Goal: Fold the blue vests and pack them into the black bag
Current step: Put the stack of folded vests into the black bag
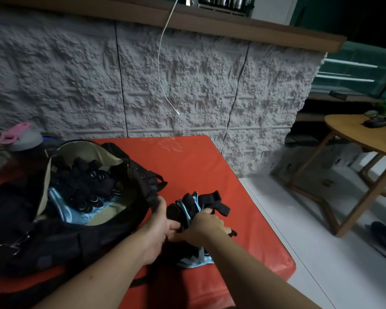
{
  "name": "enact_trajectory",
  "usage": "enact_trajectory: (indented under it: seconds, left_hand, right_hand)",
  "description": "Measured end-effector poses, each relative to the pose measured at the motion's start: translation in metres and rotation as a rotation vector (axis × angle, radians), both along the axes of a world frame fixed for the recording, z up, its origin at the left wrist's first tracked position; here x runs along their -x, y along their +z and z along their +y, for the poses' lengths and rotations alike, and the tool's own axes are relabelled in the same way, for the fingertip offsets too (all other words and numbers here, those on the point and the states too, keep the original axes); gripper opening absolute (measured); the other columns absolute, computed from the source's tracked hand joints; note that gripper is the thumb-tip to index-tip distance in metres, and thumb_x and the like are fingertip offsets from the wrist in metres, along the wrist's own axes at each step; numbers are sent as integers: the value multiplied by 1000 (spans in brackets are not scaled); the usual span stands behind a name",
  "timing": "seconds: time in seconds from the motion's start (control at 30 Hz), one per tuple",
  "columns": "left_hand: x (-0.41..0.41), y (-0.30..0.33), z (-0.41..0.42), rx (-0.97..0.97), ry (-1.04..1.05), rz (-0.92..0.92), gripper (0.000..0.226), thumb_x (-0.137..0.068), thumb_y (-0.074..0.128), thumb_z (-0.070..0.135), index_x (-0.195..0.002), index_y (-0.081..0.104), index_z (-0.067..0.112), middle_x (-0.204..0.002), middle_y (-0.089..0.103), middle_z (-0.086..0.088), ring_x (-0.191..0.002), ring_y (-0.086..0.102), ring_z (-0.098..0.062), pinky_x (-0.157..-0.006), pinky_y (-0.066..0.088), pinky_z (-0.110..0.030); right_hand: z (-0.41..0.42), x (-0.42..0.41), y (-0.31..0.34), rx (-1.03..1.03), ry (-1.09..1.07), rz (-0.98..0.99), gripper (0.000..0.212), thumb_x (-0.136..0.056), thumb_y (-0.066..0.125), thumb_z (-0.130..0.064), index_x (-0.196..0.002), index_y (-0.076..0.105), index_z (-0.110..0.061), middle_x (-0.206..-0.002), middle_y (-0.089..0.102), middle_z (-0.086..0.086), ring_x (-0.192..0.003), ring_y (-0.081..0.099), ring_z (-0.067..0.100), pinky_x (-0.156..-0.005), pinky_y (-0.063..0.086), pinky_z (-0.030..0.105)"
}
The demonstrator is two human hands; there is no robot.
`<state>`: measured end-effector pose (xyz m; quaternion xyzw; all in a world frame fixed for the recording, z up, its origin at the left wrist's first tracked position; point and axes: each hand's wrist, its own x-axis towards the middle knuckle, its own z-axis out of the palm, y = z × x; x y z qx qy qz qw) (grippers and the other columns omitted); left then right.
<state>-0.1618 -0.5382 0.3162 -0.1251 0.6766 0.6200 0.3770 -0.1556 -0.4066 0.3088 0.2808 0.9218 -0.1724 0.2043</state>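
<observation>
- On the red table (pixel 221 175), my right hand (pixel 206 228) is curled tight around a folded blue vest (pixel 194 206) with black straps, just beside the black bag (pixel 80 237).
- My left hand (pixel 158 228) grips the same bundle from the bag side.
- More blue vests (pixel 76 210) lie inside the open bag.
- Behind it a white cable (pixel 162 70) hangs against the rough wall.
</observation>
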Motion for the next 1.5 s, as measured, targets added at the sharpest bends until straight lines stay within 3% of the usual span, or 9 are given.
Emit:
enact_trajectory:
  seconds: [0.17,0.3,0.4,0.53,0.73,0.9,1.23,1.33,1.5]
  left_hand:
    - [-6,6,5,109,-51,131,94,-93,11,78,-128,64,9,-115,61,-5,-98,54,-16,-93,32,-33]
    - [-13,4,1,137,-110,189,86,-98,13,72,-138,60,12,-140,56,-2,-137,45,-20,-102,31,-33]
    - [-16,0,-12,231,-104,452,53,-103,32,60,-106,74,28,-121,70,1,-114,63,-18,-106,47,-38]
    - [-23,3,-58,451,8,808,22,-96,56,21,-89,70,37,-89,71,11,-67,65,-2,-68,56,-27]
    - [-16,8,-146,1226,-141,1093,45,-88,52,16,-130,63,30,-126,63,15,-131,45,-12,-119,21,-41]
    - [-15,7,-184,1553,-284,840,53,-104,24,40,-156,27,27,-143,52,10,-148,27,-22,-103,-19,-78]
    - [-4,15,-209,1263,-269,828,39,-104,30,44,-121,60,27,-120,49,8,-130,34,-19,-114,-1,-74]
    - [-4,9,-219,1184,-228,1015,31,-94,34,34,-105,63,30,-107,51,3,-113,45,-25,-107,30,-72]
    - [-2,-3,-230,1096,-110,1082,32,-86,43,28,-98,70,16,-111,55,-5,-109,48,-26,-100,46,-40]
  right_hand:
    - [-14,1,-16,-166,-25,87,116,-67,71,-69,-151,24,-5,-146,49,13,-135,44,35,-110,29,60]
    - [-13,-1,-15,-180,-40,215,66,-79,67,-47,-128,41,-12,-128,60,9,-121,56,31,-100,40,47]
    - [-6,-4,-13,-145,-44,301,47,-79,63,-39,-115,43,-18,-118,64,4,-112,61,28,-93,41,44]
    - [-1,-12,-9,-89,-48,404,38,-74,59,-32,-105,41,-19,-105,67,3,-103,65,30,-90,48,43]
    - [-2,-24,6,-58,-51,485,33,-70,59,-28,-95,40,-17,-79,56,-1,-88,65,32,-84,53,43]
    - [-20,-16,48,-96,3,599,44,-71,70,-44,-94,42,-19,-79,57,-3,-86,67,32,-75,52,38]
    - [-135,29,122,-14,286,691,54,-71,77,-47,-103,43,-19,-100,67,4,-99,67,33,-70,42,35]
    - [-174,45,112,55,317,650,52,-73,76,-44,-107,44,-19,-97,63,3,-97,66,33,-72,45,37]
    - [-224,66,66,53,359,549,47,-77,70,-35,-110,40,-19,-115,64,8,-113,61,34,-91,46,43]
